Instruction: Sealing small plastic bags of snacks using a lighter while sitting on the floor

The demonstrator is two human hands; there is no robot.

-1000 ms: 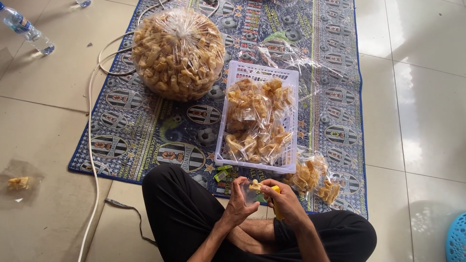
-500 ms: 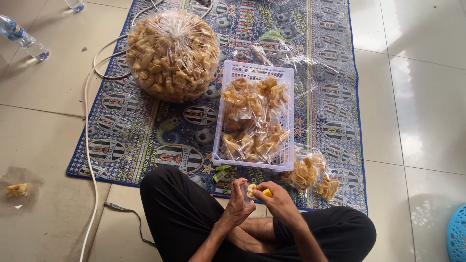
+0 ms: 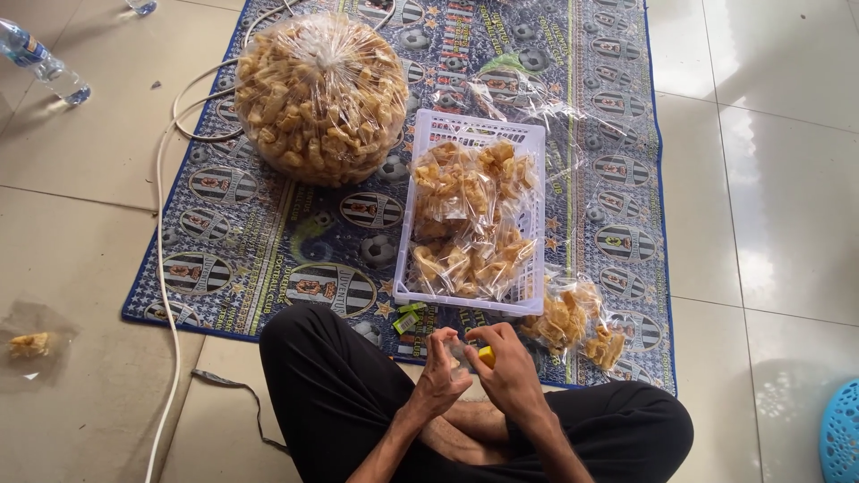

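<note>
Compared with half a second back, the hands sit a touch higher and closer together, and the yellow object shows less, tucked deeper behind the fingers. The left hand is raised in front of the crossed legs, fingers curled inward, pinching the edge of a small clear bag. The right hand meets it from the other side, its grip closed around the yellow object, knuckles up. How tightly the left fingers are closed on the plastic I cannot tell. The bag is thin, see-through and crumpled, held just above the lap, at the near edge of the patterned mat. Right beyond the hands stands the white basket full of packed snack bags, two more filled bags just beside it, and the big round sack of snacks further off.
</note>
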